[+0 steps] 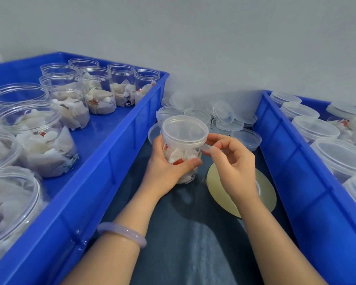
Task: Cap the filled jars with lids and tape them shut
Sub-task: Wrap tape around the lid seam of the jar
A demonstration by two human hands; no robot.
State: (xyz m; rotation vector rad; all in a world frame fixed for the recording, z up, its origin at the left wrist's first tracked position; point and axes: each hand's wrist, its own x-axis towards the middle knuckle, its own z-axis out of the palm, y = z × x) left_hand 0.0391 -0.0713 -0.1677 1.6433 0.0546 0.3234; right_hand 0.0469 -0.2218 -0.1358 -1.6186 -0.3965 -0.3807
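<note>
A clear plastic jar (183,149) filled with white sachets stands between the two blue crates, with a clear lid (185,130) on top. My left hand (169,167) grips the jar's body, thumb across the front. My right hand (228,161) pinches a strip of clear tape (206,147) at the lid's right edge. A large roll of clear tape (263,192) lies flat on the dark surface under my right wrist.
The left blue crate (103,161) holds several open filled jars. The right blue crate (292,161) holds several lidded jars. A heap of loose clear lids (224,116) lies behind the jar against the grey wall.
</note>
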